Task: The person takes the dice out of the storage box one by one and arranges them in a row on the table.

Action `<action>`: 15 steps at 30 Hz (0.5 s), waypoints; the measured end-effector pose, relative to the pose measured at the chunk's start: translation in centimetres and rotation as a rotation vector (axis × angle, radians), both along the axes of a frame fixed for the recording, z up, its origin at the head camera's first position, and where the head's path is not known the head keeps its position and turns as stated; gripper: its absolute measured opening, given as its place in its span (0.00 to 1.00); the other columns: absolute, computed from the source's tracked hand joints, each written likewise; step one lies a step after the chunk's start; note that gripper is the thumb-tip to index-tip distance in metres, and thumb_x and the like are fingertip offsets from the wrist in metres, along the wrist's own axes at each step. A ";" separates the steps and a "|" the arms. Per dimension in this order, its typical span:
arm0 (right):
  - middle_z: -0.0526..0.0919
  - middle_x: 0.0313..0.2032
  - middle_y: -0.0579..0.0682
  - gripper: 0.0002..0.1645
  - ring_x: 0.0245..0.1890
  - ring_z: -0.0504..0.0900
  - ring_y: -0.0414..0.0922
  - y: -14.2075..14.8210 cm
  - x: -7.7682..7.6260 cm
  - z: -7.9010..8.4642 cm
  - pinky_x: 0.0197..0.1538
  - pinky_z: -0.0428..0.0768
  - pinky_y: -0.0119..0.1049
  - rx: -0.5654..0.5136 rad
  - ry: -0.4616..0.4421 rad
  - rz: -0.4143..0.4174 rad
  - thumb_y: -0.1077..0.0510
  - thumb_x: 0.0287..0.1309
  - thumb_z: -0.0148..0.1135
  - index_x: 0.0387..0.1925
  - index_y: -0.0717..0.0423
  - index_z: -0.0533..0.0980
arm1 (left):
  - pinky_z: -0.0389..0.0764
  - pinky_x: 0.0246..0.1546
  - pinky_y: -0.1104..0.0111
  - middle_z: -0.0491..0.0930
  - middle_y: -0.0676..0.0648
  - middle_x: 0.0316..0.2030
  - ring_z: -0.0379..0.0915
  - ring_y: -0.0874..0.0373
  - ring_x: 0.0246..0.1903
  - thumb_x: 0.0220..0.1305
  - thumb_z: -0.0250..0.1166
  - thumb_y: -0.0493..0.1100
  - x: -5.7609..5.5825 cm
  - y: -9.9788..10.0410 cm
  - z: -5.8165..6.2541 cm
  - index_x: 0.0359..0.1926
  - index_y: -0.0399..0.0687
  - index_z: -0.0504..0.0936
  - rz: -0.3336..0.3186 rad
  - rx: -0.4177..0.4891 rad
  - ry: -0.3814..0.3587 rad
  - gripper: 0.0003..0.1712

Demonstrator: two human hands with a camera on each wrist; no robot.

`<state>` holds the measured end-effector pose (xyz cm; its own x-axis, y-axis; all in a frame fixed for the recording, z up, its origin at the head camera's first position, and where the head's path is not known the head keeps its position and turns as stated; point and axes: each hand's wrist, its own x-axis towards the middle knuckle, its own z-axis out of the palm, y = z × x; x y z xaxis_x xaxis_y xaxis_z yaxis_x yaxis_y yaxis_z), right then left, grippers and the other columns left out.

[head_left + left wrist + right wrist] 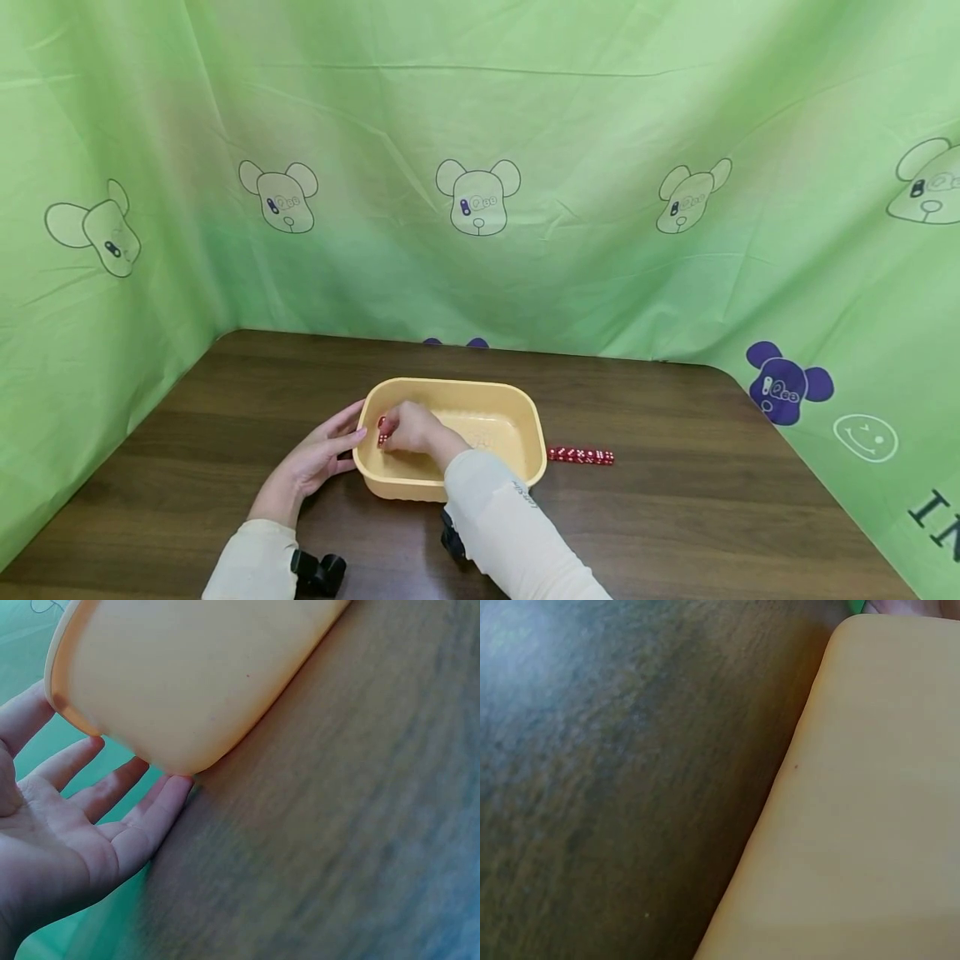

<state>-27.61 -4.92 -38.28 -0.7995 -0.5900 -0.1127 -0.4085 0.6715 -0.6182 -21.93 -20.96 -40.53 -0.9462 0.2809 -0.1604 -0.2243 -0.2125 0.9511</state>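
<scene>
A yellow plastic basin (480, 398) sits on the table. My left hand (324, 454) holds its left end, thumb over the rim and fingers against the outer wall. In the left wrist view, the fingertips of the left hand (82, 817) meet the outside of the basin (180, 682). Reaching inside, my right hand (414, 429) pinches red dice (382, 439) with white dots near the basin's left inner wall. Only a bit of those dice shows past the fingers. The right wrist view has the basin's outer wall (870, 780), with the right hand hidden.
On the brown wooden table (690, 500), a row of red dice (581, 456) extends right from beside the basin. A green printed curtain (570, 275) encloses the table at the back and both sides. Black wrist devices (318, 573) sit by the sleeves.
</scene>
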 end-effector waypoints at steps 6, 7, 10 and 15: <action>0.73 0.17 0.40 0.05 0.19 0.67 0.35 0.1 0.1 0.1 0.25 0.66 0.24 -0.006 -0.009 0.006 0.65 0.37 0.66 0.20 0.57 0.77 | 0.71 0.41 0.59 0.48 0.36 0.61 0.61 0.47 0.52 0.61 0.50 0.36 0.0 0.0 0.0 0.65 0.48 0.48 0.001 -0.006 0.000 0.33; 0.73 0.16 0.40 0.05 0.19 0.67 0.35 0.1 0.1 0.1 0.25 0.66 0.24 -0.006 -0.016 0.003 0.65 0.38 0.66 0.20 0.57 0.77 | 0.71 0.41 0.59 0.48 0.36 0.61 0.61 0.47 0.52 0.61 0.50 0.36 0.0 0.1 0.0 0.65 0.48 0.48 0.000 -0.006 0.001 0.33; 0.72 0.16 0.40 0.05 0.17 0.67 0.35 0.1 0.1 0.3 0.22 0.66 0.25 -0.014 -0.031 -0.009 0.65 0.38 0.66 0.20 0.57 0.77 | 0.71 0.41 0.59 0.47 0.36 0.62 0.60 0.47 0.52 0.62 0.50 0.36 0.0 0.1 0.0 0.65 0.47 0.47 -0.006 -0.003 0.008 0.33; 0.72 0.14 0.42 0.04 0.14 0.67 0.35 0.2 0.2 0.6 0.17 0.66 0.25 -0.077 -0.077 -0.018 0.67 0.38 0.66 0.21 0.60 0.78 | 0.71 0.41 0.59 0.47 0.36 0.62 0.60 0.47 0.52 0.62 0.50 0.36 0.0 0.0 0.0 0.66 0.47 0.46 -0.010 0.011 0.012 0.33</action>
